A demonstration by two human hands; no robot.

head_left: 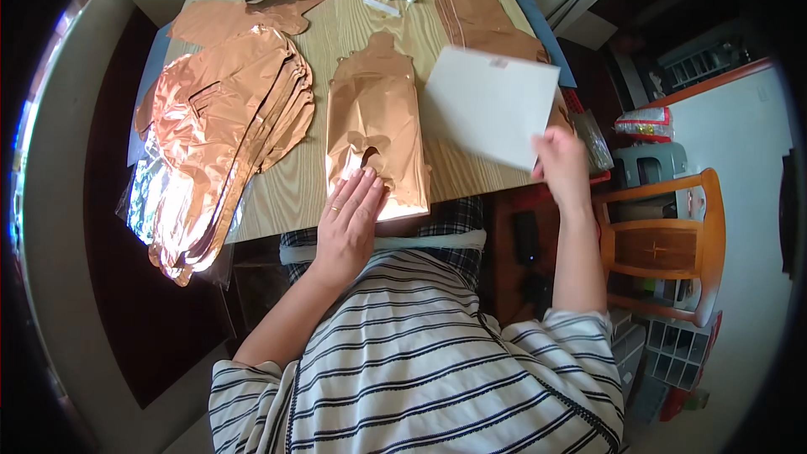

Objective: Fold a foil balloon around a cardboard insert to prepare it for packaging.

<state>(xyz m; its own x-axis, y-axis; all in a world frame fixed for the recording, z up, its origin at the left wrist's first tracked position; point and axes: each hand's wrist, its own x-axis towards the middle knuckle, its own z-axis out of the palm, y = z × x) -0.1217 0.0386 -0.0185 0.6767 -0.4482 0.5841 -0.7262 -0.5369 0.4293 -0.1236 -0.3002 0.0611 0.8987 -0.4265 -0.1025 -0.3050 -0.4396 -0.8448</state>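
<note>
Left hand lies flat, fingers together, on a copper foil piece at the front of the table, sides seemingly folded, top not yet; right hand pinches a white board; left-side foil pile appears unfolded

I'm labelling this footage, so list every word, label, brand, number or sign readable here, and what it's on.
No wording is readable.
White rectangular card in the right hand: small brownish mark at the top edge, too blurred to read.
Red-and-white plastic package: any print is too small.
Copper-coloured foil piece under the left hand: no lettering visible.
</note>
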